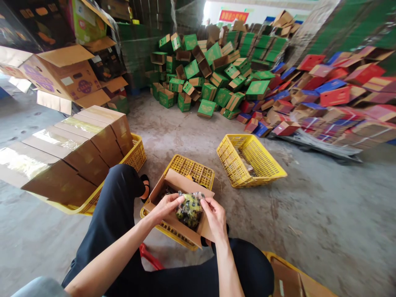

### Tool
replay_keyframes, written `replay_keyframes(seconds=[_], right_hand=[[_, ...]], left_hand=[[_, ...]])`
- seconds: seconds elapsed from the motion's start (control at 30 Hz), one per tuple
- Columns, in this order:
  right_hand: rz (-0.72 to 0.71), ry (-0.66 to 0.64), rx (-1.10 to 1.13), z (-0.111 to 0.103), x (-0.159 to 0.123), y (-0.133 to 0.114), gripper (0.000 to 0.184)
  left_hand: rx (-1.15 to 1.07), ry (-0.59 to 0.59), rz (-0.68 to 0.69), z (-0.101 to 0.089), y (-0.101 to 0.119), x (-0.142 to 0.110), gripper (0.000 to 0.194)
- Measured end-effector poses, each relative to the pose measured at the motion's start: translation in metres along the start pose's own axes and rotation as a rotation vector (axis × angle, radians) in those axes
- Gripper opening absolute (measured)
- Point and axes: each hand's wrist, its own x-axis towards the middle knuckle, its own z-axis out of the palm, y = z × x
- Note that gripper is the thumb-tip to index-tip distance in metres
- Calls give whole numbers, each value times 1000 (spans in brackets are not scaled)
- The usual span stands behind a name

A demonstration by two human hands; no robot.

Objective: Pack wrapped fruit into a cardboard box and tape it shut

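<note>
Between my hands is a clear plastic bag [189, 209] with dark and yellow-green pieces inside; their kind is hard to make out. My left hand [167, 206] pinches its left upper edge, while my right hand [215, 214] pinches the right upper edge. The bag is over an open cardboard box [183, 181], and more dark contents show in its left part. Whether the bag's underside rests on these contents is hidden. That box stands on a yellow plastic crate [202, 167] between my legs.
At the left, a yellow crate [139, 154] holds taped cardboard boxes [74, 140]. Another yellow crate [256, 163] stands ahead on the right, and a crate with cardboard [286, 278] is by my right knee. Green boxes [207, 107] and red boxes [335, 97] lie piled behind.
</note>
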Motion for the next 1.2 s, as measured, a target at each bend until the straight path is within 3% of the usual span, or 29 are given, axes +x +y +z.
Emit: replay_keyframes(seconds=[0.13, 0.23, 0.37, 0.57, 0.77, 0.87, 0.97, 1.1, 1.2], right_hand=[[-7, -8, -40, 2, -1, 0, 43], [-8, -2, -71, 2, -2, -1, 43], [-15, 10, -75, 3, -2, -2, 43], [13, 16, 79, 6, 1, -5, 47], [-16, -259, 227, 9, -2, -1, 67], [-37, -297, 192, 10, -2, 1, 58], [3, -254, 152, 8, 0, 3, 53], [73, -160, 91, 7, 3, 6, 50], [126, -147, 161, 9, 1, 7, 51]], left_hand=[[-292, 10, 17, 8, -4, -2, 85], [-336, -22, 6, 9, -3, -3, 95], [-331, -38, 18, 9, -1, -3, 85], [-392, 54, -10, 11, 2, -2, 70], [-486, 152, -130, 7, -4, 2, 55], [-502, 154, -187, 5, -7, 4, 50], [-494, 86, -224, 5, -6, 2, 63], [-360, 11, -58, 9, -1, -3, 73], [-235, 26, 16, 12, 0, -4, 74]])
